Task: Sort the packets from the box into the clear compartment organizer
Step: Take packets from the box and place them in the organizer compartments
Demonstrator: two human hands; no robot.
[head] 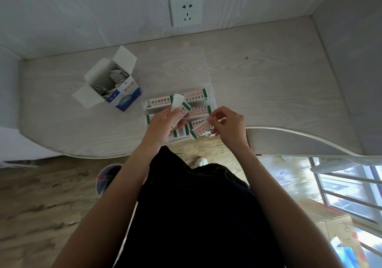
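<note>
Gripping a small bunch of packets (179, 107), the left hand (163, 123) hovers over the near rows of the organizer (213, 100), fingers curled round them so they fan up and away from the palm. Just to its right the right hand (226, 126) pinches the end of one packet (201, 128) that lies tilted across the organizer's near right corner. More packets lie flat in the rows beyond both hands. The organizer's clear lid (173, 69) lies open flat, farther out, towards the wall. Beyond and left of the left hand stands the box (112, 83), flaps open, packets still inside, close beside the organizer. The organizer's near edge slightly overhangs the curved front edge of the worktop (279, 85), just under the wrists. Right of the right hand the worktop runs bare to the side wall; a socket (186, 11) sits on the back wall
</note>
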